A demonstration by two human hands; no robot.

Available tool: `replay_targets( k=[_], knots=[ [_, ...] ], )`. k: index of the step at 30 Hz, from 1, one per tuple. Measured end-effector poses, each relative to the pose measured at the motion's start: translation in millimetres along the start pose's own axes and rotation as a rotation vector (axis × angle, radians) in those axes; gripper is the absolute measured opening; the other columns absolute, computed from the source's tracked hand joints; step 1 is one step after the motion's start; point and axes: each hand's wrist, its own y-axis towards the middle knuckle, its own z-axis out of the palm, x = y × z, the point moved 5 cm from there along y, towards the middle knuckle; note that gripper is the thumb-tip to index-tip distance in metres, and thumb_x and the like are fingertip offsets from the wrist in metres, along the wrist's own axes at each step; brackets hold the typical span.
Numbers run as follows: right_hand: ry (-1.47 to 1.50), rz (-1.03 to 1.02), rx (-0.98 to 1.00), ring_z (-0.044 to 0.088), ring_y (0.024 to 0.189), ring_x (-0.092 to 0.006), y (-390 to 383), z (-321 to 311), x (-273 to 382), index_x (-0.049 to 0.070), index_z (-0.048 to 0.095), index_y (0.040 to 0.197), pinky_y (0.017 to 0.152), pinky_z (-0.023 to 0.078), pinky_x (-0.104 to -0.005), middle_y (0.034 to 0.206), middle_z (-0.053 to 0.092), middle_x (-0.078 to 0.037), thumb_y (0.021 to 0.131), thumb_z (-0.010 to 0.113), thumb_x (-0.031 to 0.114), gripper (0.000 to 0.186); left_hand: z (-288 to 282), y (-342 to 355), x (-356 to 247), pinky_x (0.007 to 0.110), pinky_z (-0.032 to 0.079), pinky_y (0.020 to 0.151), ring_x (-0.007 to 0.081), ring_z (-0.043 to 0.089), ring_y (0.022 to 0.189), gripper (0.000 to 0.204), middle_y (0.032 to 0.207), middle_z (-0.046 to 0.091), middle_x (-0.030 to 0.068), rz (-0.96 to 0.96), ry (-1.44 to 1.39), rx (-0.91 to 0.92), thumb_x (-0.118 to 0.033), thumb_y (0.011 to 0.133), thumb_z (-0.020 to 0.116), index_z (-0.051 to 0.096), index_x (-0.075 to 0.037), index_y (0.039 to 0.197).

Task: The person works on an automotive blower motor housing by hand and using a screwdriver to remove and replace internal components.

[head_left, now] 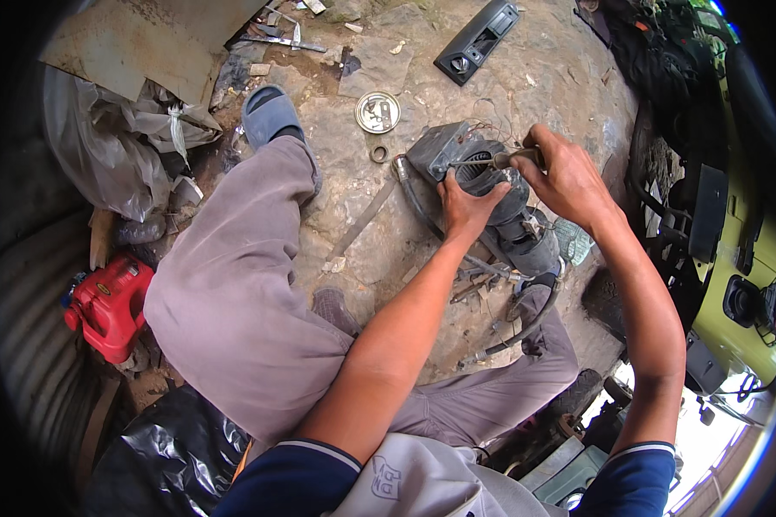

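Note:
A dark blower unit (435,148) with a round, ribbed opening lies on the stone ground in front of me. My left hand (467,208) grips the near side of its housing, thumb and fingers spread around the edge. In my right hand (567,177) is a screwdriver (474,163), held by its handle. Its thin shaft points left across the round opening; whether the tip touches a screw is too small to tell. Thin loose wires (490,121) stick up behind the unit. A dark hose (421,205) runs along its left side.
Beyond the unit are a round tin (378,112) of small parts, a metal ring (378,154) and a black panel (476,43). A red jerrycan (112,306) and plastic bag (103,146) sit left. Along the right stands a yellow-green vehicle (737,319). My legs flank the work.

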Motion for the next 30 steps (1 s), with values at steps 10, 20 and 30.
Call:
replay_targets(
  k=[10, 20, 30],
  knots=[
    [-0.065, 0.107, 0.039, 0.066, 0.086, -0.0470, 4, 2, -2, -0.006, 0.058, 0.107, 0.075, 0.050, -0.0546, 0.086, 0.067, -0.029, 0.094, 0.064, 0.036, 0.044, 0, 0, 0, 0.044, 0.037, 0.113, 0.0416, 0.041, 0.135, 0.122, 0.143, 0.038, 0.0306, 0.002, 0.032, -0.005, -0.054, 0.063, 0.090, 0.030, 0.012, 0.146],
    [-0.033, 0.039, 0.017, 0.064, 0.090, -0.0465, -1, -5, -6, -0.002, 0.058, 0.110, 0.078, 0.051, -0.0507, 0.093, 0.065, -0.027, 0.094, 0.065, 0.039, 0.045, 2, 6, 7, 0.043, 0.036, 0.114, 0.0419, 0.041, 0.135, 0.124, 0.142, 0.040, 0.0308, 0.028, 0.059, -0.015, -0.057, 0.062, 0.089, 0.030, 0.014, 0.145],
    [-0.052, 0.053, -0.041, 0.066, 0.087, -0.0446, -6, -2, 1, -0.001, 0.064, 0.102, 0.077, 0.052, -0.0500, 0.089, 0.066, -0.026, 0.094, 0.065, 0.040, 0.041, 1, 3, 5, 0.043, 0.035, 0.115, 0.0415, 0.040, 0.136, 0.124, 0.143, 0.039, 0.0309, 0.034, 0.053, 0.009, -0.058, 0.063, 0.088, 0.030, 0.015, 0.145]
  ],
)
